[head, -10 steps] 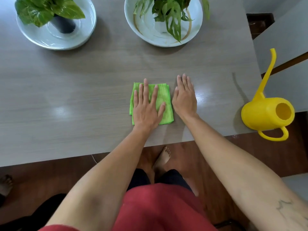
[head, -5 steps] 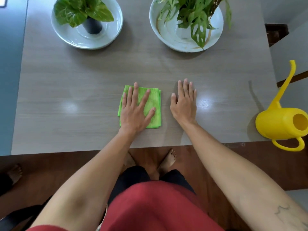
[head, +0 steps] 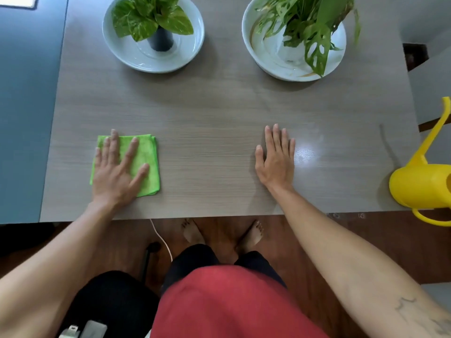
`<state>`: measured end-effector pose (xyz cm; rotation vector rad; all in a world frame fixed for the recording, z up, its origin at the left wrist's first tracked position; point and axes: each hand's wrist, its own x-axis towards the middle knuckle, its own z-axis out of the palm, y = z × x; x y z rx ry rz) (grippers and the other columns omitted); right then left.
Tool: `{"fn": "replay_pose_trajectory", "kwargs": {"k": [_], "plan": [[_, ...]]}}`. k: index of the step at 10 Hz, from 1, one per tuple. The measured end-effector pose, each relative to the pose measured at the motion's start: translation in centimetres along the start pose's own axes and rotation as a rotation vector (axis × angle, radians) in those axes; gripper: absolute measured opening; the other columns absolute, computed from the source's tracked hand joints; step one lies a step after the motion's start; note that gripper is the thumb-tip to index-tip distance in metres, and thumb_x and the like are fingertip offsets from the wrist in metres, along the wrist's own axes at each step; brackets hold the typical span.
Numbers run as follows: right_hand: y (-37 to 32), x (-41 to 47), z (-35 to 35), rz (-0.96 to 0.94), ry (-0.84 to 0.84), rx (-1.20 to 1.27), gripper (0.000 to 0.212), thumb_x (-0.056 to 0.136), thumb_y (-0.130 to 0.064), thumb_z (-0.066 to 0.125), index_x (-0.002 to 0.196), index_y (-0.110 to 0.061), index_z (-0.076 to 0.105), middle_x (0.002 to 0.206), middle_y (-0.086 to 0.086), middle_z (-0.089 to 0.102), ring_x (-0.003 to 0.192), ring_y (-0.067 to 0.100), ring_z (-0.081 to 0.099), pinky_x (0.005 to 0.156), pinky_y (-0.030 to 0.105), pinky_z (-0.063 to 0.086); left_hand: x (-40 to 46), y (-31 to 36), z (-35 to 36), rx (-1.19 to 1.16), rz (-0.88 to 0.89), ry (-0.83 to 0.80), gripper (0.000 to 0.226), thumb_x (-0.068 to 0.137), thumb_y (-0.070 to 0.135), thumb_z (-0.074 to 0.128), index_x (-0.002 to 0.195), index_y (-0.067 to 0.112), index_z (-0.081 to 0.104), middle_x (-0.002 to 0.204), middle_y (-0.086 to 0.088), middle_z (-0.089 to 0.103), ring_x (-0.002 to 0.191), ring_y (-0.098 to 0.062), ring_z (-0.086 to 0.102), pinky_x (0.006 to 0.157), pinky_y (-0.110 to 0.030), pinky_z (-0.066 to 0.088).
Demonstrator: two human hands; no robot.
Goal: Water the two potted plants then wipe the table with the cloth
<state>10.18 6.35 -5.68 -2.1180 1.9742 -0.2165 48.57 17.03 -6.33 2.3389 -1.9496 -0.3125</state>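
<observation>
A folded green cloth (head: 146,162) lies near the front left corner of the grey wooden table (head: 219,113). My left hand (head: 117,172) presses flat on the cloth with fingers spread. My right hand (head: 277,158) rests flat on the bare table, right of centre, holding nothing. At the back stand two potted plants: a broad-leaved one in a dark pot (head: 159,41) on a white dish (head: 127,52), and a split-leaved one (head: 314,28) in a white bowl (head: 266,62). A yellow watering can (head: 417,184) stands at the table's right front corner.
The table's left edge runs close to the cloth, with a blue surface (head: 24,118) beyond it. The front edge is just below both wrists. My bare feet and a white cable (head: 162,240) show on the wooden floor under the table.
My left hand has slid the cloth leftward across the table, away from my right hand, which has stayed flat in place.
</observation>
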Motion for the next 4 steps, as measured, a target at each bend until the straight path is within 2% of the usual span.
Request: {"fn": "replay_pose_trajectory", "kwargs": {"k": [2, 3, 4], "plan": [[0.0, -0.1, 0.2, 0.013, 0.004, -0.016, 0.059, 0.104, -0.036, 0.036, 0.158, -0.019, 0.021, 0.166, 0.005, 0.015, 0.154, 0.023, 0.006, 0.124, 0.048, 0.005, 0.0, -2.0, -1.0, 0.014, -0.002, -0.029, 0.08, 0.091, 0.066, 0.025, 0.159, 0.025, 0.019, 0.168, -0.013, -0.003, 0.154, -0.032, 0.0, 0.125, -0.045, -0.003], [-0.2, -0.1, -0.2, -0.002, 0.008, -0.014, 0.059, 0.104, -0.036, 0.035, 0.158, -0.019, 0.02, 0.166, 0.005, 0.015, 0.154, 0.023, 0.006, 0.124, 0.048, 0.005, -0.1, -1.4, -1.9, -0.004, -0.018, -0.034, 0.079, 0.091, 0.066, 0.025, 0.158, 0.025, 0.023, 0.167, -0.015, -0.002, 0.154, -0.035, 0.001, 0.124, -0.048, -0.003], [-0.1, -0.1, -0.1, -0.004, 0.03, -0.003, 0.059, 0.104, -0.036, 0.036, 0.158, -0.018, 0.022, 0.166, 0.006, 0.016, 0.154, 0.024, 0.007, 0.124, 0.049, 0.005, 0.7, 1.5, -1.8, -0.045, -0.09, 0.04, 0.073, 0.094, 0.065, 0.025, 0.157, 0.028, 0.026, 0.167, -0.019, 0.002, 0.154, -0.037, 0.003, 0.124, -0.053, -0.001]]}}
